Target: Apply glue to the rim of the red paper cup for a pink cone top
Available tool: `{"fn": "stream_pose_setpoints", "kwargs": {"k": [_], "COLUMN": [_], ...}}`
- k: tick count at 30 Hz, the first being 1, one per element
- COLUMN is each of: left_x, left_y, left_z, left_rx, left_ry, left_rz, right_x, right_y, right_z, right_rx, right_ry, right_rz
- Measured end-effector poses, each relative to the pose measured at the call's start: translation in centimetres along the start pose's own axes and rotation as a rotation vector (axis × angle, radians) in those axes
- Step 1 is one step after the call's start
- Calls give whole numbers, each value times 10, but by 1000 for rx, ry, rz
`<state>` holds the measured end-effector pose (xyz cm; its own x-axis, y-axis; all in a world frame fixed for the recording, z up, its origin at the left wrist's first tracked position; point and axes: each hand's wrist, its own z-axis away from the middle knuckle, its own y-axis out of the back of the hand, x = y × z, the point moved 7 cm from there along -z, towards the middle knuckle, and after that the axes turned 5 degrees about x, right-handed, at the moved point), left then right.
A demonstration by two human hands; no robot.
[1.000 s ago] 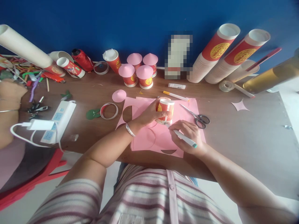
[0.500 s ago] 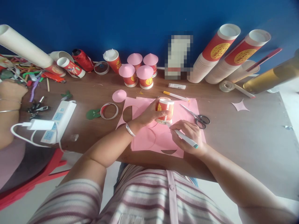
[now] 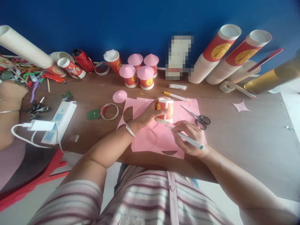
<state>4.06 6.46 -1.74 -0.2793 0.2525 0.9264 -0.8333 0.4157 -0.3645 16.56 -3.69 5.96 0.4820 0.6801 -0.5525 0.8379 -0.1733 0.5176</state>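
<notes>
My left hand (image 3: 152,113) is closed round a red and white paper cup (image 3: 167,112), its thumb lying across the side that faces me. Faint drawn marks run along the cup's white lower band. A white marker (image 3: 190,140) with a green end is held in my right hand (image 3: 189,136), its tip a little below and right of the cup, apart from it. Sheets of pink paper (image 3: 142,137) with cut-out holes lie under both hands. Black-handled scissors (image 3: 201,120) rest at the paper's right edge, and an orange-capped marker (image 3: 176,96) lies just behind the cup.
Several red cups with pink cone tops (image 3: 145,73) stand at the back. Two tall cup stacks (image 3: 219,51) lean on the blue wall at right. A glue stick (image 3: 177,86), a tape roll (image 3: 109,111) and a power strip (image 3: 58,122) lie around. Another person's arm (image 3: 10,109) is at left.
The marker tip, which was at the cup's lower band, has come away from it, my right hand shifting slightly right. The cup has tilted and moved slightly left in my left hand.
</notes>
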Motion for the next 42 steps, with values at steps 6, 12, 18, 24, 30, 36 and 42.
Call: {"fn": "stream_pose_setpoints", "kwargs": {"k": [6,12,18,24,30,36,42], "left_x": [3,4,2,-4,-4,-2,0], "left_y": [0,0,2,2,-2,-8,-4], "left_z": [1,3,2,0,3,4,4], "left_rx": [21,30,28,10,-3,-53,-5], "left_ry": [9,17,3,15,38,48,59], "left_rz": [58,63,116,160,182,119,50], "right_x": [-5,-6,-5,-6,-6,-9,-8], "right_y": [-3,-5,-6,-7,-9,-12,-1], "right_z": [1,0,1,1,3,3,1], "right_rx": [12,-3,-11,-14,-20,-64,36], "right_ry": [110,103,103,100,103,136,107], "right_rz": [0,-1,-26,-51,-114,-150,1]}}
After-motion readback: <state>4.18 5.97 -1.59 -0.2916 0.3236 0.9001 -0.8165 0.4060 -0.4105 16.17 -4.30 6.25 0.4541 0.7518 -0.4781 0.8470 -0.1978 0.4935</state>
